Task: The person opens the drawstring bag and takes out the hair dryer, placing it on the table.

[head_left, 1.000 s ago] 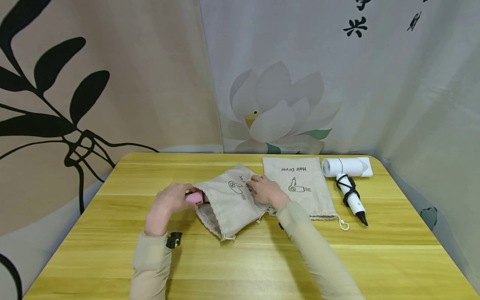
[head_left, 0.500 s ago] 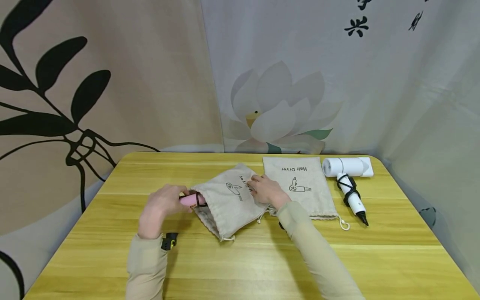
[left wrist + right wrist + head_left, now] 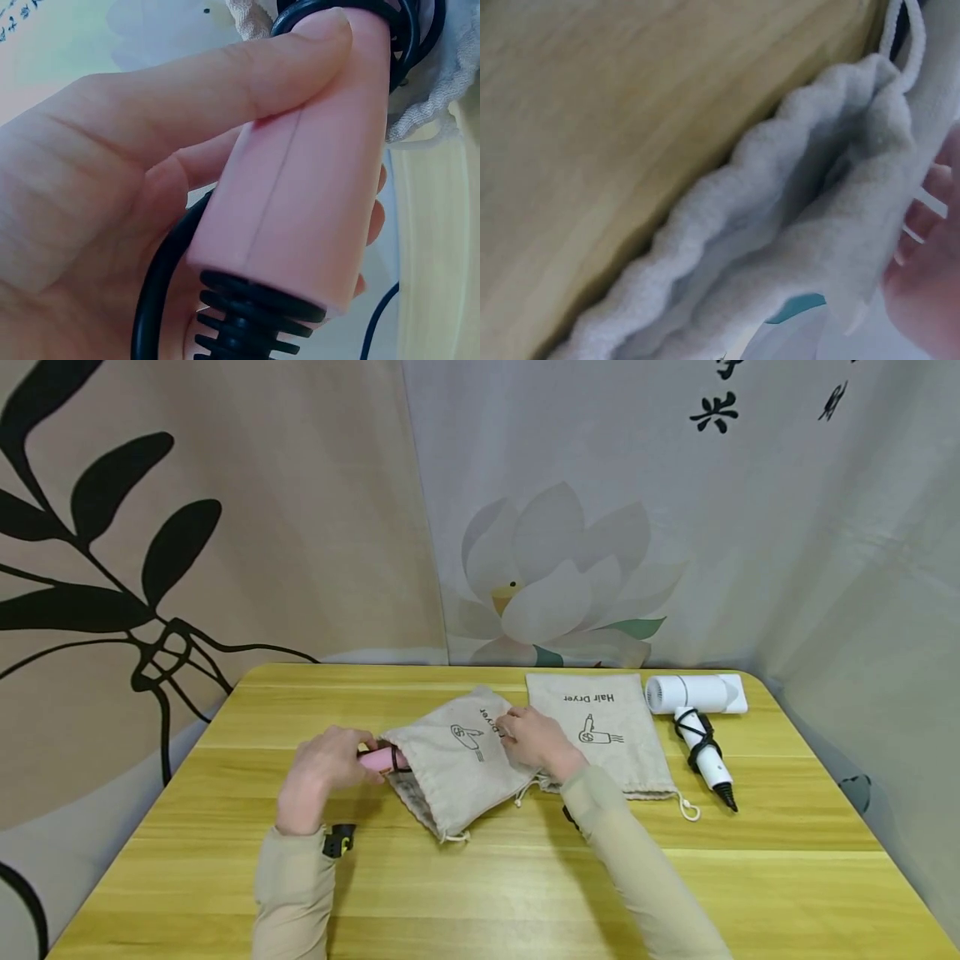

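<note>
My left hand (image 3: 326,768) grips the pink handle of a hair dryer (image 3: 300,187), thumb across its upper side and fingers behind. The dryer's black cord (image 3: 405,37) is wound round the handle near the bag mouth. The rest of the dryer is hidden inside a beige drawstring bag (image 3: 442,760), whose mouth gapes toward the left hand. At the bag's right end, my right hand (image 3: 536,739) holds the cloth with bent fingers over the printed lettering. Below that wrist, the right wrist view shows the puckered mouth of a second drawstring bag (image 3: 817,247).
The second bag, printed "Hair Dryer" (image 3: 592,747), lies flat just right of the first. Beyond it, a white hair dryer (image 3: 693,693) with a black cord wrapped round its handle lies on the wooden table (image 3: 420,893). A printed curtain hangs behind the table.
My left hand moved slightly left and drew the pink handle a little out of the bag mouth, then held nearly still. The right hand shifted slightly on the bag.
</note>
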The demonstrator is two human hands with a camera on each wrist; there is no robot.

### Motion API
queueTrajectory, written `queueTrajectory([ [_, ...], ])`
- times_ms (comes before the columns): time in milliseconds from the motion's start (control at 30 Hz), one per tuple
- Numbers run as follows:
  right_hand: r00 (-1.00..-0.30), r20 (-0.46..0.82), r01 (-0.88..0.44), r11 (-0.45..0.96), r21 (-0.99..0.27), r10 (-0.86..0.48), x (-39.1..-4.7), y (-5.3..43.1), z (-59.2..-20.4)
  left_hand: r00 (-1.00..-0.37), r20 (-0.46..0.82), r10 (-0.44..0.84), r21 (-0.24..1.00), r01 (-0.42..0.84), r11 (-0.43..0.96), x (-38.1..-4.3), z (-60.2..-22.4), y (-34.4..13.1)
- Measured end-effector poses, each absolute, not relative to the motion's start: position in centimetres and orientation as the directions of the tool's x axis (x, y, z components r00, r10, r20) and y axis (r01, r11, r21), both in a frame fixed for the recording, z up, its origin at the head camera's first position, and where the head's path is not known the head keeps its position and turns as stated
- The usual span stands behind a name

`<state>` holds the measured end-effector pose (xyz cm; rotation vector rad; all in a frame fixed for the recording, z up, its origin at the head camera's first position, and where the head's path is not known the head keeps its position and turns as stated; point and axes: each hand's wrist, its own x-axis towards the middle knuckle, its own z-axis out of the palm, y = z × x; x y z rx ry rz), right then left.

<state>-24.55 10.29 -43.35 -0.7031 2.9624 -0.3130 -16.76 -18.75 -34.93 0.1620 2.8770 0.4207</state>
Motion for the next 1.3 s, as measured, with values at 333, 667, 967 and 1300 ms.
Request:
queueTrajectory([
  [333, -0.885, 0.1, -0.465, 0.857, -0.22, -0.455, -24.1, 10.8, -42.5, -0.976, -0.155, 0.152, 0.267, 0.107, 0.958, -17.8, -36.0, -18.8],
  [667, -0.889, -0.004, -0.448, 0.872, -0.199, -0.458, -24.2, 10.9, -43.3, -0.982, -0.13, 0.136, 0.251, 0.1, 0.963, -18.3, -36.8, -18.2],
  [967, -0.887, -0.018, -0.45, 0.874, -0.184, -0.461, -24.2, 10.8, -43.7, -0.984, -0.11, 0.14, 0.261, 0.108, 0.959, -18.4, -37.1, -18.3],
  [1300, -0.89, -0.065, -0.432, 0.879, -0.201, -0.452, -24.2, 10.9, -43.6, -0.972, -0.123, 0.201, 0.311, 0.154, 0.938, -18.7, -37.4, -19.1],
])
